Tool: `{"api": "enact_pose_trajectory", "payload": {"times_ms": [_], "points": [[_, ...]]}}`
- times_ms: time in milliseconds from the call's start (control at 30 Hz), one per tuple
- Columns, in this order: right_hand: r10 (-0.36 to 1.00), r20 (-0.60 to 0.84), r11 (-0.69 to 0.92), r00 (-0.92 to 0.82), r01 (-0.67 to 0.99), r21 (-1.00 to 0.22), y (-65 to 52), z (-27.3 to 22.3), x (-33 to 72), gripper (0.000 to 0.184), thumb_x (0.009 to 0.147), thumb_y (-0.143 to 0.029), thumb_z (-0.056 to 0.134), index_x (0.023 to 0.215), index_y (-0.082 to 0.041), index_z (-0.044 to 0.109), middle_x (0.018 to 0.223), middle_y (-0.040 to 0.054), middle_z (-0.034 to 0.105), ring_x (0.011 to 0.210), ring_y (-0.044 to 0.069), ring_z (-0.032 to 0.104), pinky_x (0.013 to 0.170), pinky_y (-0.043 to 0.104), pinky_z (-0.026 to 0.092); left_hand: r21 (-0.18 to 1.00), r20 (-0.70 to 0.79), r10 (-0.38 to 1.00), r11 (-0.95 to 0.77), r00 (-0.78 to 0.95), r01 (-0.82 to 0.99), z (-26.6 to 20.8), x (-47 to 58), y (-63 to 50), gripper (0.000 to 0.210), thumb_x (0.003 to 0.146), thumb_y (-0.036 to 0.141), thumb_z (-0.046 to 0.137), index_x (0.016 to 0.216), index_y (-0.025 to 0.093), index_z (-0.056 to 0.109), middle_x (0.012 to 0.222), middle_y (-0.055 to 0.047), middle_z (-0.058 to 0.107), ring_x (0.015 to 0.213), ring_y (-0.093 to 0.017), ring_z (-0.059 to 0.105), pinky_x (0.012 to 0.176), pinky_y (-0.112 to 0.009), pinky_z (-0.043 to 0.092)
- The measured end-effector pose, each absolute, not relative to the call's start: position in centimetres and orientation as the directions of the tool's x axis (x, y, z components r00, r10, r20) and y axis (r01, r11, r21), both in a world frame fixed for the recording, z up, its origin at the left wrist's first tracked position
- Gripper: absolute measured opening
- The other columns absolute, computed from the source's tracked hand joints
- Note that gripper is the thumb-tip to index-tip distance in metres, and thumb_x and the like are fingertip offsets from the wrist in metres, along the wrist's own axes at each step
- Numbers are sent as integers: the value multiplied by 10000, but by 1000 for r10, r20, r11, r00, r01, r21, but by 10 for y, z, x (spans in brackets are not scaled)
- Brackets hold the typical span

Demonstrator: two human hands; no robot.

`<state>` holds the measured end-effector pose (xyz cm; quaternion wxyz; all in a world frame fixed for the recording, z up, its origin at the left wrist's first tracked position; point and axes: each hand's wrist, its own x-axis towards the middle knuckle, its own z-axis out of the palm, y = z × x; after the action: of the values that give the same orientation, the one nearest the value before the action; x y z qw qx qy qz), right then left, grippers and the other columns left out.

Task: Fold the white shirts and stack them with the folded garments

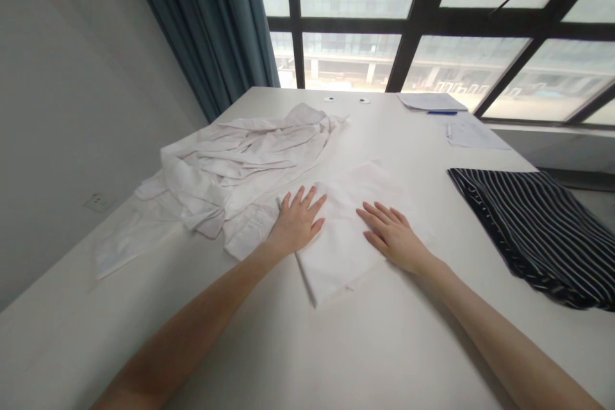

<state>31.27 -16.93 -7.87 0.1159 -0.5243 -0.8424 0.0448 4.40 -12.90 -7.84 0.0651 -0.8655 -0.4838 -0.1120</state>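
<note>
**Smooth, but easily upset**

Left of the flat white cloth (336, 262), a crumpled white garment (250, 160) sprawls, with more pale fabric close against the cloth; I can't tell whether they join. If they do, I'd expect a tug on one to drag the other crooked. The left hand (295, 224) lies at the cloth's left edge, fingers spread apart, gripping nothing. The cloth itself lies on the desk (240, 346) between and under both hands. The right hand (394, 237) rests palm down on its right part, fingers nearly together and straight; pushing unevenly could, I think, ruck it into creases. To the cloth's right, a striped dark cloth (533, 230) sits well apart, so tangling there seems unlikely.

As for writing, I see no brand or label on the garment or either cloth. The papers (430, 101) beyond the white cloth, to its right, are too faint to read, and the blue pen (442, 113) by them shows no legible lettering.
</note>
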Motion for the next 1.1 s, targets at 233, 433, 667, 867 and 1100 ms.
{"api": "enact_pose_trajectory", "payload": {"times_ms": [233,433,667,867,1100], "points": [[962,108,266,-250,945,-189,-152,-85,357,498,986,-439,321,1464,-319,390,1551,24,365,1436,277,306,1116,590,273,-4,218,778,-603,589,798,-74,38,-130,523,957,391,482,1469,331,395,1591,-106,259,1462,-323,235,1135,-558,229],[935,354,174,-2,875,-452,-139,-98,388,457,892,-373,464,1300,-181,533,1273,154,639,1169,297,598,985,501,450,17,165,670,-736,724,677,-70,37,-128,467,986,364,420,1452,340,419,1567,-67,331,1460,-308,245,1145,-548,212],[887,432,141,164,794,-592,-142,-92,384,369,815,-342,543,1153,-198,574,1009,91,720,903,257,654,891,435,473,82,105,659,-752,744,654,-61,61,-160,495,991,429,386,1428,202,443,1529,-122,390,1436,-307,295,1156,-551,173],[899,392,116,194,759,-640,-142,-90,383,352,815,-346,541,1127,-196,605,925,78,703,828,234,638,831,393,475,177,35,504,-853,863,491,-63,85,-201,853,868,699,440,1510,162,277,1574,-189,264,1466,-373,180,1149,-567,160],[890,402,58,213,824,-564,-138,-95,386,370,810,-367,528,1114,-181,626,819,77,658,757,238,571,771,405,463,186,53,514,-848,856,497,-69,67,-164,667,913,505,502,1507,299,280,1589,-66,273,1464,-281,242,1163,-510,172]]}}
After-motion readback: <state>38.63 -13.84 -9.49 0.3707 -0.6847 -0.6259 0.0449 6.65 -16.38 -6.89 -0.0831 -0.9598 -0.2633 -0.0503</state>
